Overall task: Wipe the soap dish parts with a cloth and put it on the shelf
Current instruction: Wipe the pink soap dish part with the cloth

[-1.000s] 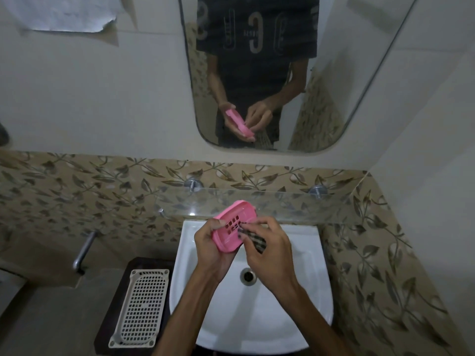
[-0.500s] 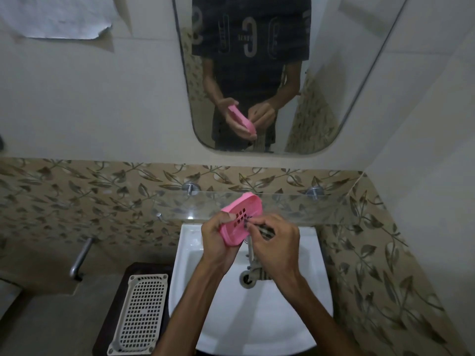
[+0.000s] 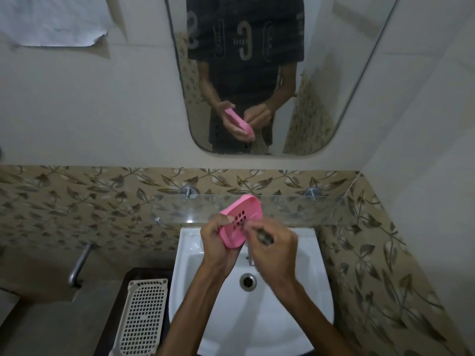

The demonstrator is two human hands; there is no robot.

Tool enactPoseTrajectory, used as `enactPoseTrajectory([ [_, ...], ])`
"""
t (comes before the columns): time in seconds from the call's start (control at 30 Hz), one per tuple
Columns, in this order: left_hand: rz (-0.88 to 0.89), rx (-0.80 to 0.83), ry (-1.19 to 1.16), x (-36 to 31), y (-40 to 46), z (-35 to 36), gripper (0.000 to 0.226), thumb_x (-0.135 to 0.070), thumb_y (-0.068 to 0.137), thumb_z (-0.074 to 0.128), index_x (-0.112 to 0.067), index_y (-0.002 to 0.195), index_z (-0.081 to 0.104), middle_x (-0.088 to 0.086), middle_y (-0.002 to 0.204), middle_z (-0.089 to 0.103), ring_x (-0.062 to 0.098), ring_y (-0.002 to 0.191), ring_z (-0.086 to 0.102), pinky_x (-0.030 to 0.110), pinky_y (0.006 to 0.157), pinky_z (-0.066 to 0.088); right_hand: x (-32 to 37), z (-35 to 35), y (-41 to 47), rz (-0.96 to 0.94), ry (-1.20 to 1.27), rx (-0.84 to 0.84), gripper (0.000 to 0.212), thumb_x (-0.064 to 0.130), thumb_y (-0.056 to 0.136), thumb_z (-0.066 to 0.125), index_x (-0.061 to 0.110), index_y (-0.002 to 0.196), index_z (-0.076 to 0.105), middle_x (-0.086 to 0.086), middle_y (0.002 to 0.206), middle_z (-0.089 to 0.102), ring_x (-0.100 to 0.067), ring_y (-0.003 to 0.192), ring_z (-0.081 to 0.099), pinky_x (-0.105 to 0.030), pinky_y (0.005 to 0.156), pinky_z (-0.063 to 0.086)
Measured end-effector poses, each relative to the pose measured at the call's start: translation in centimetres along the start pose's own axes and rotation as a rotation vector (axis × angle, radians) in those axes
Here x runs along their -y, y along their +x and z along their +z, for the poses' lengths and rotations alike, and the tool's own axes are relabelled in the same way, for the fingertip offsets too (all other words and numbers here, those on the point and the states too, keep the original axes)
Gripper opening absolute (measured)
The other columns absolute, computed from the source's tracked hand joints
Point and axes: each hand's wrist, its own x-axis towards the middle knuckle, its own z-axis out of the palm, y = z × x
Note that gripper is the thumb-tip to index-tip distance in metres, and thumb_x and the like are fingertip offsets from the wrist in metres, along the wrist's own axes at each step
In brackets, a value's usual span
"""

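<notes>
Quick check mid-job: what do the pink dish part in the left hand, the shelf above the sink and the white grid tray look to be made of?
Pink dish part: likely moulded plastic, smooth with a slight sheen, punched drain holes. Shelf: apparently clear glass, since the leaf tiles show through it, on metal pegs. White grid tray: probably matte plastic, with a uniform moulded lattice.

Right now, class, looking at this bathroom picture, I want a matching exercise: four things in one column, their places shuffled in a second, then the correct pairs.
Things:
1. pink soap dish part
2. cloth
3. white grid tray
4. glass shelf

Places:
A. fixed to the leaf-pattern tiles above the sink
B. on the dark counter left of the sink
C. held by the left hand
D. pinched in the right hand

Pairs: 1-C, 2-D, 3-B, 4-A
</notes>
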Motion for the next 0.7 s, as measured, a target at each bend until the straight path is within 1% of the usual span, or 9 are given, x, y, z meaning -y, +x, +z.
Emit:
enactPoseTrajectory([
  [0.07, -0.008, -0.022, 0.021, -0.1, 0.1, -0.1, 0.075, -0.018, 0.048, 0.069, 0.006, 0.118, 0.060, 0.025, 0.108, 0.058, 0.030, 0.085, 0.059, 0.037, 0.072, 0.046, 0.3, 0.2, -0.3, -0.071, 0.005, 0.044, 0.015, 0.008, 0.081, 0.087, 0.013, 0.095, 0.083, 0.002, 0.092, 0.081, -0.006, 0.082, 0.075, -0.026, 0.078, 0.063],
  [0.2, -0.006, 0.006, 0.010, 0.2, -0.1, 0.1, 0.052, -0.012, 0.059, 0.063, 0.005, 0.108, 0.069, 0.023, 0.097, 0.069, 0.031, 0.084, 0.068, 0.039, 0.074, 0.056, -0.4, 0.0, 0.5, 0.082, 0.054, -0.108, 0.017, 0.003, 0.082, 0.086, 0.011, 0.095, 0.082, 0.001, 0.092, 0.079, -0.004, 0.085, 0.074, -0.031, 0.077, 0.064],
  [0.3, -0.026, -0.025, -0.027, 0.1, -0.1, -0.4, 0.051, -0.015, 0.062, 0.060, 0.004, 0.109, 0.063, 0.020, 0.092, 0.064, 0.029, 0.078, 0.064, 0.039, 0.073, 0.052, 0.5, 0.5, -0.7, -0.107, 0.051, 0.008, 0.020, 0.002, 0.078, 0.088, 0.013, 0.094, 0.082, 0.001, 0.093, 0.080, -0.004, 0.088, 0.074, -0.023, 0.082, 0.061],
  [0.33, -0.026, -0.027, -0.032, 0.1, 0.0, -0.5, 0.051, -0.014, 0.064, 0.059, 0.002, 0.111, 0.062, 0.021, 0.092, 0.065, 0.029, 0.078, 0.065, 0.039, 0.072, 0.053, 0.3, 0.4, -0.4, -0.116, 0.044, -0.003, 0.020, 0.002, 0.078, 0.089, 0.011, 0.095, 0.082, 0.000, 0.094, 0.080, -0.006, 0.088, 0.075, -0.024, 0.083, 0.062],
  [0.43, -0.010, 0.004, -0.047, 0.2, 0.0, -0.7, 0.042, -0.012, 0.066, 0.057, 0.000, 0.103, 0.074, 0.021, 0.093, 0.072, 0.029, 0.079, 0.070, 0.036, 0.068, 0.059, -0.4, -0.2, 0.4, 0.024, 0.021, -0.086, 0.019, 0.002, 0.079, 0.088, 0.010, 0.096, 0.083, -0.002, 0.095, 0.080, -0.008, 0.086, 0.075, -0.029, 0.080, 0.064],
  [0.5, -0.015, -0.003, -0.035, 0.2, -0.1, -0.8, 0.038, -0.014, 0.064, 0.056, -0.004, 0.093, 0.080, 0.019, 0.090, 0.071, 0.028, 0.077, 0.069, 0.036, 0.067, 0.056, 0.1, -0.1, -0.6, -0.061, 0.033, 0.014, 0.015, 0.007, 0.082, 0.086, 0.013, 0.095, 0.083, 0.002, 0.094, 0.081, -0.004, 0.086, 0.074, -0.026, 0.079, 0.063],
  [0.57, -0.027, -0.017, -0.037, 0.1, -0.3, -0.5, 0.044, -0.015, 0.060, 0.060, -0.003, 0.099, 0.076, 0.019, 0.092, 0.068, 0.030, 0.078, 0.067, 0.037, 0.068, 0.055, 0.3, -0.2, -0.8, -0.122, 0.038, 0.067, 0.013, 0.010, 0.082, 0.084, 0.014, 0.095, 0.083, 0.003, 0.094, 0.081, -0.004, 0.086, 0.075, -0.026, 0.079, 0.063],
  [0.63, -0.025, -0.009, -0.066, 0.1, -0.3, -0.3, 0.053, -0.013, 0.058, 0.063, -0.001, 0.109, 0.068, 0.020, 0.096, 0.069, 0.032, 0.083, 0.068, 0.037, 0.069, 0.058, -0.3, -0.6, 0.3, -0.014, 0.014, -0.022, 0.016, 0.005, 0.082, 0.086, 0.011, 0.096, 0.083, 0.000, 0.094, 0.081, -0.008, 0.083, 0.075, -0.030, 0.077, 0.065],
  [0.7, -0.017, -0.018, -0.067, 0.1, -0.5, -0.2, 0.049, -0.013, 0.063, 0.057, 0.000, 0.110, 0.065, 0.020, 0.095, 0.069, 0.031, 0.082, 0.067, 0.037, 0.068, 0.057, -0.6, -0.7, 0.4, 0.019, 0.000, -0.018, 0.018, 0.005, 0.080, 0.088, 0.013, 0.096, 0.083, 0.001, 0.092, 0.081, -0.006, 0.081, 0.075, -0.028, 0.075, 0.064],
])
